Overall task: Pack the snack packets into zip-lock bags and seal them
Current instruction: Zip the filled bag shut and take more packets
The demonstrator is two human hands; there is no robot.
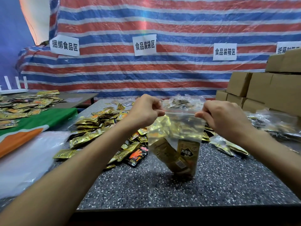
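Left hand [145, 110] and right hand [223, 118] pinch clear zip-lock bag [175, 137] top corners; keep it taut, press red-lined strip [179, 111] shut end to end.

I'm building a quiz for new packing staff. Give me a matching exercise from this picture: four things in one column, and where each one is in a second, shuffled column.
Things
1. zip-lock bag
2. cardboard boxes
3. green and orange cloth
4. paper signs

Places
A. stacked at the right edge
B. fixed on the striped tarp
C. held up by its top edge, between the left hand and the right hand
D. lying at the left

Pairs: 1-C, 2-A, 3-D, 4-B
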